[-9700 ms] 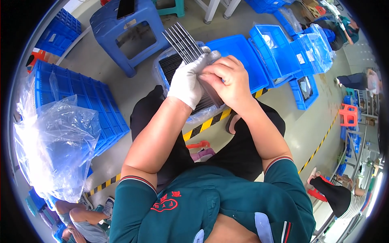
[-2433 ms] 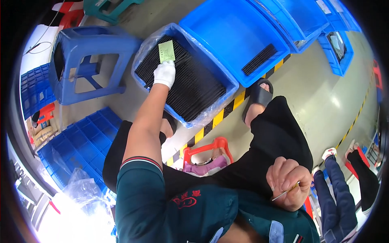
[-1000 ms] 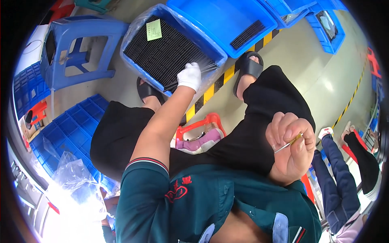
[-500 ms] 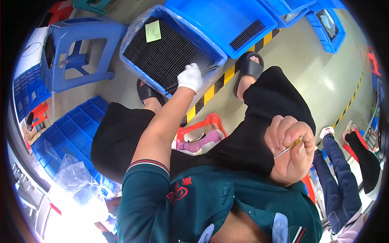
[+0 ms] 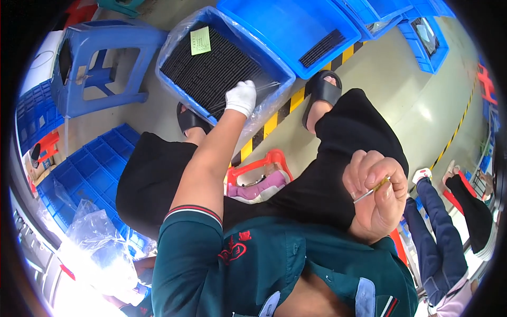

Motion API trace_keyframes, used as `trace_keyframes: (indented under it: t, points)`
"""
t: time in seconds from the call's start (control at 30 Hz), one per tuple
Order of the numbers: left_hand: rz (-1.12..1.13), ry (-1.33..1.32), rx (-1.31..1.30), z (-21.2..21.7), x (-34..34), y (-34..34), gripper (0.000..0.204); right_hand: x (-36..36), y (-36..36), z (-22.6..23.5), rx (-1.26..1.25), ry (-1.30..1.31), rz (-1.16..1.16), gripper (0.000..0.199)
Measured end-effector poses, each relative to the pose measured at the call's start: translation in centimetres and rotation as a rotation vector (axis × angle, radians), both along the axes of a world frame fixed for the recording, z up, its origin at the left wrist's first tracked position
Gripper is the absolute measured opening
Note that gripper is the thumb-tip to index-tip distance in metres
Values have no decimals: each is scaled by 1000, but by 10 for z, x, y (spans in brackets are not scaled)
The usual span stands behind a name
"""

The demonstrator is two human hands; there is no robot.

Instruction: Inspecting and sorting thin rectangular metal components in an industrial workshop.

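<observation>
My left hand, in a white glove, is curled over the near edge of the stack of thin black rods. Its fingers are bent in, and what they grip is hidden by the glove. The rods lie side by side in a blue bin lined with clear plastic, with a pale green paper slip on top. My bare right hand is held palm up above my right thigh. Pinched between its thumb and fingers is a thin metal pin with a yellowish end.
Beyond the bin is a blue tray with a few black rods. A blue plastic stool and blue crates stand at left. Clear plastic bags lie lower left. Another person's legs show at right.
My left hand has shifted slightly left and toward the far side over the rods. The rod ends seen beside it are less distinct now. My right hand keeps its pinch, nearly unmoved.
</observation>
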State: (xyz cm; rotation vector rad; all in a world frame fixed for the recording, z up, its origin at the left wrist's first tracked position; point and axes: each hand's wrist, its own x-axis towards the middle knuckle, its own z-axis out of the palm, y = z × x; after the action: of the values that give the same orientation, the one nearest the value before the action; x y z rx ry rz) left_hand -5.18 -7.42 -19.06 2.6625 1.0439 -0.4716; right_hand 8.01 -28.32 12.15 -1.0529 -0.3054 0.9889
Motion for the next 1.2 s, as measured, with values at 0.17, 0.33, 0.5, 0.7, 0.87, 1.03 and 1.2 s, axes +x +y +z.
trace_keyframes:
  t: [0.17, 0.33, 0.5, 0.7, 0.87, 1.03, 1.2]
  points:
    - [152, 76, -250, 35, 12, 7, 27, 0, -1, 0, -5, 1, -15, 26]
    - [928, -503, -1243, 33, -29, 62, 9, -2, 2, 2, -13, 15, -5, 28]
    - [1361, -1209, -1720, 34, -51, 78, 12, -4, 8, 8, 0, 51, 12, 27]
    - [1483, -1366, -1839, 88, -38, 72, 17, -8, 15, 1, -5, 137, 68, 20]
    - [1335, -1669, -1992, 152, -31, 61, 24, -16, 29, 1, -57, 124, 59, 19]
    - [382, -1919, -2246, 223, -35, 52, 9, -33, 56, -2, -1, 66, -145, 16]
    - [411, -2155, -2149, 297, -31, 30, 10, -62, 89, -1, 130, 32, -308, 15]
